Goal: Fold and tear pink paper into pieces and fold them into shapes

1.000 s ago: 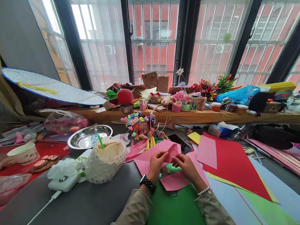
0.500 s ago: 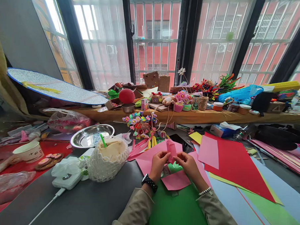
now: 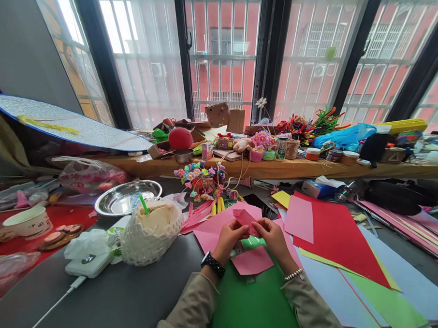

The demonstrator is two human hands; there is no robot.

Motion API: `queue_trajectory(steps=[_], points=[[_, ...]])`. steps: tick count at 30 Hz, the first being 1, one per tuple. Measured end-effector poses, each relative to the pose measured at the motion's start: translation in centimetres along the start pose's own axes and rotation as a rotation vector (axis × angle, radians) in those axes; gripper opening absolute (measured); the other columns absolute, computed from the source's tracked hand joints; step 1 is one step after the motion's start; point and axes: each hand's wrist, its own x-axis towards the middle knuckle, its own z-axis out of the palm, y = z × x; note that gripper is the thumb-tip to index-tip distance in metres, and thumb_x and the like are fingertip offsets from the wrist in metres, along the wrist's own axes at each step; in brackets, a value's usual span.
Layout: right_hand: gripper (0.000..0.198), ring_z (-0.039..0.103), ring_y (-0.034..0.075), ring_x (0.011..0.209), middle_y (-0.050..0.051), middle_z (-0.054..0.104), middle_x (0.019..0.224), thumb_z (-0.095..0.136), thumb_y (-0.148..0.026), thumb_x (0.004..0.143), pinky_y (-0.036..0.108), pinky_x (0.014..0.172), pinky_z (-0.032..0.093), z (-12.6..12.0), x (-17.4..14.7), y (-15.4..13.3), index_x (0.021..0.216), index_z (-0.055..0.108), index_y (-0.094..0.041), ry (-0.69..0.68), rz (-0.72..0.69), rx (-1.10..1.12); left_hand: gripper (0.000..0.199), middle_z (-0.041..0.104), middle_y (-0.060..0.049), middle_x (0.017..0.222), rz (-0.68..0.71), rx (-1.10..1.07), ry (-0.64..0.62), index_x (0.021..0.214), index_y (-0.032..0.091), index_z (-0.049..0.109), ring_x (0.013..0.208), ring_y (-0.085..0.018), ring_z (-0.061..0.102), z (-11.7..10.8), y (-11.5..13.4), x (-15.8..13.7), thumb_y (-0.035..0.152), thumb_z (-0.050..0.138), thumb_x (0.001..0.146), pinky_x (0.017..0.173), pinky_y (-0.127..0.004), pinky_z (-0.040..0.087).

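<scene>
Between both hands is a small folded piece of pink paper (image 3: pixel 244 217), lifted above the work surface. My left hand (image 3: pixel 232 238) pinches its lower left part, with a dark watch on that wrist. My right hand (image 3: pixel 273 237) grips the right end, fingers closed near the left thumb. Beneath the hands lies another pink paper piece (image 3: pixel 252 260) on a green mat (image 3: pixel 259 306). Larger pink sheets (image 3: pixel 205 235) spread out behind the hands. Something bright green (image 3: pixel 252 242) shows partly under the wrists; the hands hide the rest of it.
Left of the hands stand a coconut in white foam netting (image 3: pixel 151 236) with a green straw, a white corded device (image 3: pixel 88 265) and a steel plate (image 3: pixel 128 197). Red card (image 3: pixel 341 237) and other coloured sheets lie at right. Yarn flowers (image 3: pixel 200 177) stand behind.
The folded pink paper has turned from upright to leaning left, its free end now pointing up and left. The fingers have moved closer together. The whole view has shifted slightly.
</scene>
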Motion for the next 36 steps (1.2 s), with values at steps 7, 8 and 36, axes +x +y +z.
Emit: queue_trajectory(steps=[7,8,36], points=[[0.035,0.052,0.013,0.047,0.001,0.055,0.054,0.058,-0.049,0.061,0.025,0.047,0.042,0.1,-0.1,-0.3,0.065,0.056,-0.014,-0.019,0.041,0.055,0.033,0.062,-0.005,0.066,-0.022,-0.007,-0.002,0.072,0.008,0.06,0.058,-0.012,0.057,0.1,0.2,-0.1,0.027,0.073,0.048,0.056,-0.022,0.044],[0.034,0.052,0.012,0.046,0.001,0.055,0.055,0.058,-0.048,0.061,0.025,0.046,0.042,0.1,-0.1,-0.3,0.064,0.056,-0.014,-0.014,0.043,0.056,0.033,0.062,-0.005,0.066,-0.027,-0.006,0.002,0.071,0.008,0.06,0.057,-0.012,0.057,0.1,0.2,-0.1,0.027,0.073,0.048,0.056,-0.022,0.044],[0.029,0.048,0.009,0.042,-0.003,0.055,0.052,0.065,-0.038,0.054,0.023,0.043,0.039,-1.2,0.5,-0.2,0.071,0.06,-0.014,-0.077,0.117,0.139,0.026,0.063,-0.002,0.076,0.044,-0.025,0.08,0.076,0.014,0.065,0.062,-0.01,0.054,-0.4,0.6,0.1,0.026,0.069,0.053,0.055,-0.019,0.043]])
